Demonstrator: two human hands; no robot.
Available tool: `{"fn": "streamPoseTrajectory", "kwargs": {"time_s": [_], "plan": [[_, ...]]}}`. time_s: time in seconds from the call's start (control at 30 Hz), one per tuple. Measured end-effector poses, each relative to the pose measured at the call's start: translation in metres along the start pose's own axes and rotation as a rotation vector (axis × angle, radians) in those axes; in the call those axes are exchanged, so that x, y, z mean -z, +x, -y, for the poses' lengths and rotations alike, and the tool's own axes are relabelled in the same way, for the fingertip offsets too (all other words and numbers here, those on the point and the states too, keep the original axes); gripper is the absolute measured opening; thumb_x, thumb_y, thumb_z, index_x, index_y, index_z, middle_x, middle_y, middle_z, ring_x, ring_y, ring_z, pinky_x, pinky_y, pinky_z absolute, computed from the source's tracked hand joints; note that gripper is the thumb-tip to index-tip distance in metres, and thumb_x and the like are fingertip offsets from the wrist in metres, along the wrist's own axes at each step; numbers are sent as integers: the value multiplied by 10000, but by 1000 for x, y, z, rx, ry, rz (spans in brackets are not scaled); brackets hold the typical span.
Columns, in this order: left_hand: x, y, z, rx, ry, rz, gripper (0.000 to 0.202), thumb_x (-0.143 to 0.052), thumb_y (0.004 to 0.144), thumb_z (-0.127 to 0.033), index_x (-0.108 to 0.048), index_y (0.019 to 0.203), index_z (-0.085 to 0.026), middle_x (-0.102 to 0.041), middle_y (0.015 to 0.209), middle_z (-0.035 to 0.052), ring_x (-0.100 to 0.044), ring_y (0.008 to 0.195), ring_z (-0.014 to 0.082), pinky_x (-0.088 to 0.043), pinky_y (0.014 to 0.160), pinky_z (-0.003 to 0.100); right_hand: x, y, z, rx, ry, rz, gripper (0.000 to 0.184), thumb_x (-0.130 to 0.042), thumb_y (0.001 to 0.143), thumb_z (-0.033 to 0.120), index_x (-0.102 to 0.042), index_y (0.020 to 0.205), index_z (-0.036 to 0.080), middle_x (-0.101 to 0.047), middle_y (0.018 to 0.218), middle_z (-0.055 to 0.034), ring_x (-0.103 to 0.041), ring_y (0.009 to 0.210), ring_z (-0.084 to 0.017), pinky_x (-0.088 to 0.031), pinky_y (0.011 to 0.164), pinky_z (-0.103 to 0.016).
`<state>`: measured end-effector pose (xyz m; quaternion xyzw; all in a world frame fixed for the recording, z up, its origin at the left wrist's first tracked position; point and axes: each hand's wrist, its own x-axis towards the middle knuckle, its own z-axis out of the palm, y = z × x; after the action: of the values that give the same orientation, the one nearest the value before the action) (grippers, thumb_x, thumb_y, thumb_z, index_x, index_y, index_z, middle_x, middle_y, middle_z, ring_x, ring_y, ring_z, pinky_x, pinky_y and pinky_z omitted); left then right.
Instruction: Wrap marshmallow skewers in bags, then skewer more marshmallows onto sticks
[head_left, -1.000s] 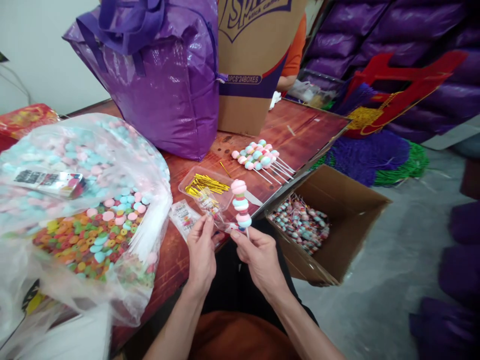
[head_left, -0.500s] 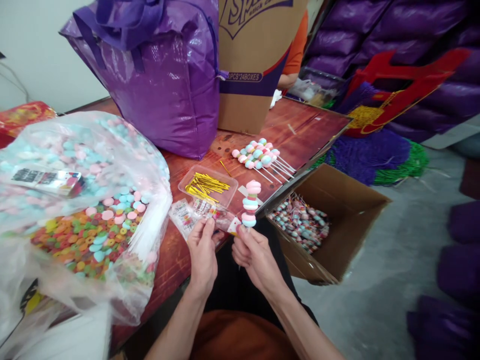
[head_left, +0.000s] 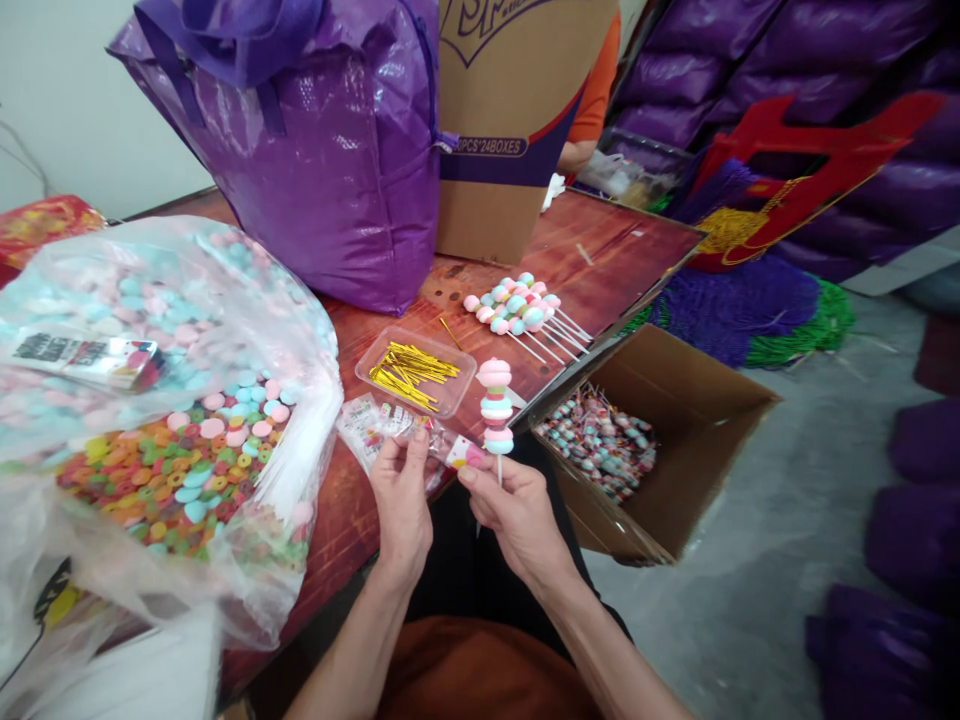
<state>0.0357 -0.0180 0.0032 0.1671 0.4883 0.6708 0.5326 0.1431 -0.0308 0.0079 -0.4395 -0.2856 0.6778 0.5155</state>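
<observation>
My right hand [head_left: 517,515] pinches the thin white stick of a candy skewer [head_left: 496,406], held upright with pink, white and blue rounds stacked on it. My left hand [head_left: 403,500] pinches the edge of a small clear printed wrapper bag [head_left: 442,446], which reaches across to my right thumb. Both hands hover at the near edge of the red-brown table [head_left: 600,250]. Just beyond them lie a clear tray of gold twist ties [head_left: 415,367] and a few more printed wrappers [head_left: 364,428].
A pile of finished candy skewers [head_left: 517,307] lies mid-table. A big clear bag of coloured ring candies [head_left: 172,440] fills the left. A purple bag [head_left: 322,150] and a cardboard carton [head_left: 506,120] stand behind. An open box of wrapped candies [head_left: 607,440] sits on the floor at right. A person in orange [head_left: 592,100] is behind the carton.
My right hand swung the skewer to the right and a little down, then brought it back slightly left and upright. My left hand has kept its hold on the wrapper.
</observation>
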Motion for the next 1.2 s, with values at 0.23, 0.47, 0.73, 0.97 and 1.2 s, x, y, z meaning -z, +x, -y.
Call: {"fn": "streamPoseTrajectory", "kwargs": {"time_s": [0.23,0.47,0.73,0.97,1.2], "plan": [[-1,1,-10,22,18,-15,310,-826,721,-420,-657,793,-171,-671,768,-26,-623,682,88,-514,685,208,9,7,-3,110,-121,-118,289,-809,749,411,-701,716,145,-304,481,99,-202,439,-44,-131,433,-236],[-3,6,-10,-57,-73,-86,295,-853,688,-370,-660,774,-164,-680,757,-22,-627,689,101,-500,704,227,11,8,-2,185,-125,-195,321,-770,806,462,-703,731,157,-307,498,88,-209,459,-59,-158,446,-243],[0,17,-20,-4,-203,-134,334,-876,666,-374,-672,835,-171,-713,788,-13,-662,698,107,-497,737,251,39,-18,16,326,-570,-226,258,-684,872,430,-770,875,186,-542,616,5,-409,540,-124,-327,506,-261],[-4,22,-17,-61,-194,-126,331,-860,691,-387,-667,851,-171,-702,805,-17,-657,716,96,-496,689,214,53,-54,7,451,-746,-127,160,-598,924,286,-729,866,215,-557,634,-6,-445,536,-141,-383,544,-269],[-5,19,-16,-77,-190,-118,340,-863,686,-390,-655,848,-175,-702,807,-18,-658,719,96,-494,703,213,50,-54,4,497,-807,-97,177,-572,935,253,-678,799,210,-521,607,10,-417,505,-123,-381,536,-254]]}}
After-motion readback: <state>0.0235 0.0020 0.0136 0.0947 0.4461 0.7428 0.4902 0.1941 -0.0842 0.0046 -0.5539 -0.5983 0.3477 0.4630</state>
